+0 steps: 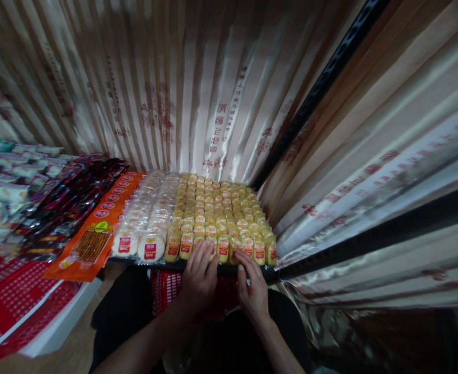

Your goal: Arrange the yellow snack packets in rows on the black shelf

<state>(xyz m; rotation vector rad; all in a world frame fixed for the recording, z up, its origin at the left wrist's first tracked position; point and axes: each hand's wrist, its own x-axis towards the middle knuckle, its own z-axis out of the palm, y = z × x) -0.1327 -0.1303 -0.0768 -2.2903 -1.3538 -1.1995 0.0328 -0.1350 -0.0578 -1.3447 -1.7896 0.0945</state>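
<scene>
Small yellow snack packets (221, 223) with red and white labels stand in tight rows on a dark shelf. At the front row, my left hand (201, 272) lies with its fingers stretched out over the packets' faces. My right hand (251, 285) is a little further right, fingers slightly bent and tips against the front packets near the shelf edge. Neither hand has a packet lifted in it. Left of the yellow rows are round white rice crackers (151, 248) in clear wrappers, also in rows.
Orange snack bags (92, 239) and dark shiny packets (67, 202) lie further left, with white and green packets (14, 171) beyond. Red baskets (18, 301) stand at lower left and below the shelf. Printed pleated curtains (213, 78) hang behind; a black metal post (314, 98) rises at right.
</scene>
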